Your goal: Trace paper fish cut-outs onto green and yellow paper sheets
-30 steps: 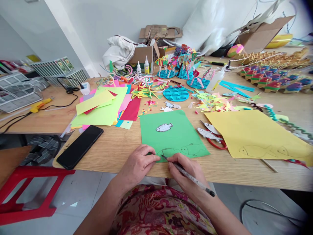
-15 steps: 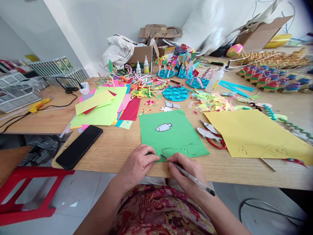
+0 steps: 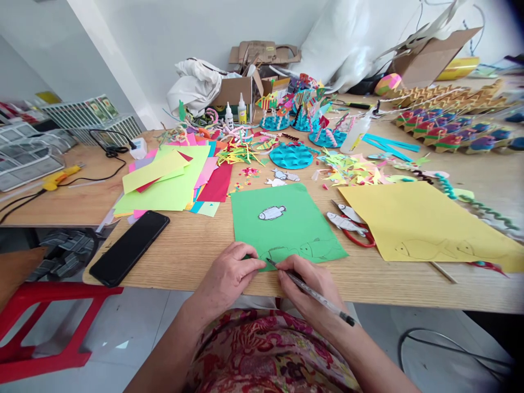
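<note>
A sheet of green paper (image 3: 282,226) lies before me at the table's front edge. Pencil-like outlines of fish run along its lower edge, and a white paper fish cutout (image 3: 272,213) rests on its upper part. My left hand (image 3: 231,270) is at the lower left corner, fingers curled together and thumb pressing the paper down. In my right hand (image 3: 309,278) is a clear-barrelled pen (image 3: 319,297), gripped between thumb and fingers. Its tip touches the green paper close to my left thumb, at a drawn line. The fingertips partly cover the drawing there.
Yellow paper (image 3: 421,218) with fish outlines lies to the right, beside red-handled scissors (image 3: 360,236) under more fish cutouts (image 3: 347,222). A black phone (image 3: 130,246) and stacked coloured paper (image 3: 167,183) sit left. Behind are paper scraps (image 3: 352,169), a blue disc (image 3: 291,155) and glue bottles (image 3: 242,109).
The whole view has shifted slightly, so things appear a little farther left. Both hands keep nearly the same place on the green paper, with the pen still at the drawn line.
</note>
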Action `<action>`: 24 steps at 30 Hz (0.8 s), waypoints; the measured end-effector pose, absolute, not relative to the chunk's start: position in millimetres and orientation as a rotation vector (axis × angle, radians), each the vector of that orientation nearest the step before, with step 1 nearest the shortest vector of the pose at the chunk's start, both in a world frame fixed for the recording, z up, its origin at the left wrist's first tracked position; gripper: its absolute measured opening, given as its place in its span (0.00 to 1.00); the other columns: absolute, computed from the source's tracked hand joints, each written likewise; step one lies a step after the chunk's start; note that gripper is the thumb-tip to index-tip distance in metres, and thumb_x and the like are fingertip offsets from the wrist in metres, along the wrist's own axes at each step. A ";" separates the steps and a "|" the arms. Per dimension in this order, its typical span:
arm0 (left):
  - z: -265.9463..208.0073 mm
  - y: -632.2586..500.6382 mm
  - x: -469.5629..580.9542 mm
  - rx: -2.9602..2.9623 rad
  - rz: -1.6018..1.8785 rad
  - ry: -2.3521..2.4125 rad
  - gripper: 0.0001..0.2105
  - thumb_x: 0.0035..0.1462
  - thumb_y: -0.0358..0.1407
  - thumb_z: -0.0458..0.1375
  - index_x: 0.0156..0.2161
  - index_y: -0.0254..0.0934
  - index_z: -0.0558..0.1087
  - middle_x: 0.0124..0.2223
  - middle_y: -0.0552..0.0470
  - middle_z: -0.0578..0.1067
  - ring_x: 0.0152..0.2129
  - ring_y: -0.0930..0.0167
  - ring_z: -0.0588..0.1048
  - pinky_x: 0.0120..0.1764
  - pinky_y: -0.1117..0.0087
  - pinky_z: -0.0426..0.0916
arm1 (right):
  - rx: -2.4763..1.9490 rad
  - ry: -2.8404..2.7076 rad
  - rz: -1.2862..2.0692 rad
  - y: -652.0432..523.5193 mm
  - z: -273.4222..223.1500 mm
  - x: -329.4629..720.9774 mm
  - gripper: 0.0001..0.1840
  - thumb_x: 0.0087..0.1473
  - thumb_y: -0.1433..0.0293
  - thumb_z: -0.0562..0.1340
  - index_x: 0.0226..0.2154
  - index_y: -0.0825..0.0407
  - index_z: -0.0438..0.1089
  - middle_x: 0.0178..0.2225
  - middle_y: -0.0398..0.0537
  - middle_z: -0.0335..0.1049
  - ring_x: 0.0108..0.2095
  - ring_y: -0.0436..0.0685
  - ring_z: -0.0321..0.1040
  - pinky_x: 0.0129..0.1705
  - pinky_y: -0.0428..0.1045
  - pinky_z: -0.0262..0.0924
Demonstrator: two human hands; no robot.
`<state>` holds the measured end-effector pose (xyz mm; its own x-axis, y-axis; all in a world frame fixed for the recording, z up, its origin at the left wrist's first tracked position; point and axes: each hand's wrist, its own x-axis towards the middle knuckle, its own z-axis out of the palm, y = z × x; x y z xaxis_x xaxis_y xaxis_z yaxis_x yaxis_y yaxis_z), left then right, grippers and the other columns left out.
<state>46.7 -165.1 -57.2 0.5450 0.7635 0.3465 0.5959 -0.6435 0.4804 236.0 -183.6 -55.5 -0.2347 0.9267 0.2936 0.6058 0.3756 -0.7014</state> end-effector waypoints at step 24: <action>-57.7 -165.3 45.9 2.467 0.788 1.123 0.09 0.59 0.29 0.52 0.41 0.38 0.74 0.38 0.49 0.71 0.37 0.70 0.69 0.40 0.68 0.67 | -1.322 -1.941 0.616 -182.4 -55.1 236.1 0.07 0.51 0.73 0.53 0.27 0.50 0.65 0.22 0.41 0.70 0.23 0.50 0.66 0.24 0.43 0.56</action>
